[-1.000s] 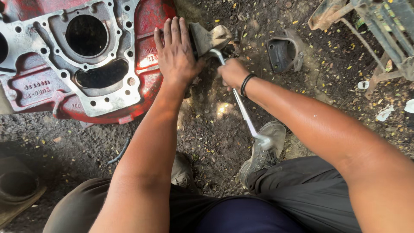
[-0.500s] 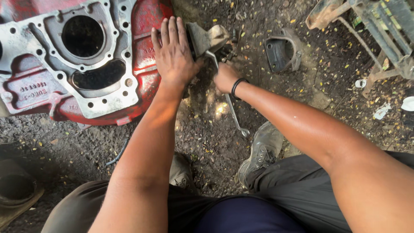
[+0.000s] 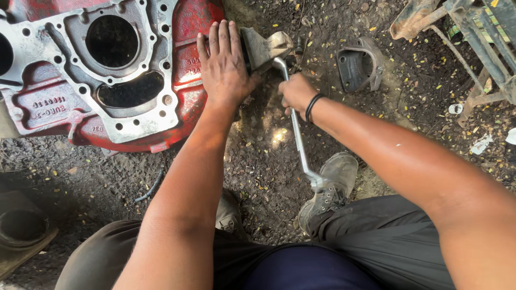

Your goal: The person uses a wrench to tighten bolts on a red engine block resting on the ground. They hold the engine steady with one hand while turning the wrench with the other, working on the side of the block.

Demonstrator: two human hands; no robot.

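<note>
1. Dark oily ground (image 3: 258, 177) lies littered with yellow leaf bits.
2. Left hand (image 3: 224, 64) presses flat, fingers spread, on the red engine housing (image 3: 107, 80) at eleven o'clock.
3. Right hand (image 3: 296, 92) grips the long wrench (image 3: 297, 129), its head on the grey bracket (image 3: 264, 47) at twelve.

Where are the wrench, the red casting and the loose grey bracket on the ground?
wrench (image 3: 299, 140): head view, on its shaft below the right hand.
red casting (image 3: 188, 80): head view, on its red right edge.
loose grey bracket (image 3: 359, 67): head view, on its dark hollow body.

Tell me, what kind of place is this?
Probably an outdoor repair yard: a red engine housing lies on bare dirt ground, a loose metal bracket sits nearby, and the right hand holds a wrench.
</note>
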